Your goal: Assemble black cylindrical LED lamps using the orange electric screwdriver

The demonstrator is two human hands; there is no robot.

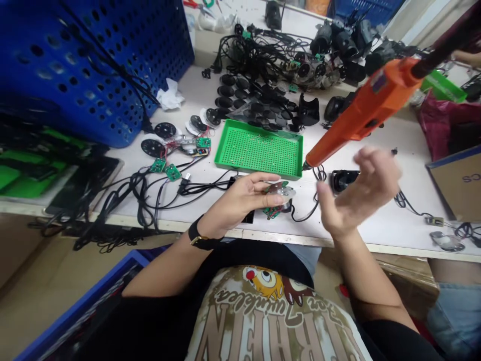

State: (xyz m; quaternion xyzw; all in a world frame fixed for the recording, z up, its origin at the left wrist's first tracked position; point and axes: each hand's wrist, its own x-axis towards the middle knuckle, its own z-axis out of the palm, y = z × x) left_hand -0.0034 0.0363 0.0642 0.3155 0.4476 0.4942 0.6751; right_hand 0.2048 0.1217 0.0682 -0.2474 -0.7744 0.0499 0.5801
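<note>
My left hand (255,193) grips a small clear plastic assembly (283,191) with a green circuit board (272,212) beneath it, just over the table's front edge. To the right, my right hand (361,193) is raised with fingers apart and nothing in it; it is slightly blurred. Beside that hand hangs an orange electric screwdriver (353,118), its tip slanting down to the corner of a green perforated tray (259,170). Tiny screws (259,139) lie scattered in the tray. A black housing (342,180) rests on the table behind my right hand.
A tall blue crate (124,60) stands at the left. Black cables (146,200) tangle along the left front edge, near loose circuit boards (173,172). Black round parts (251,100) and heaped cords lie at the back. A cardboard box (456,185) sits at the right.
</note>
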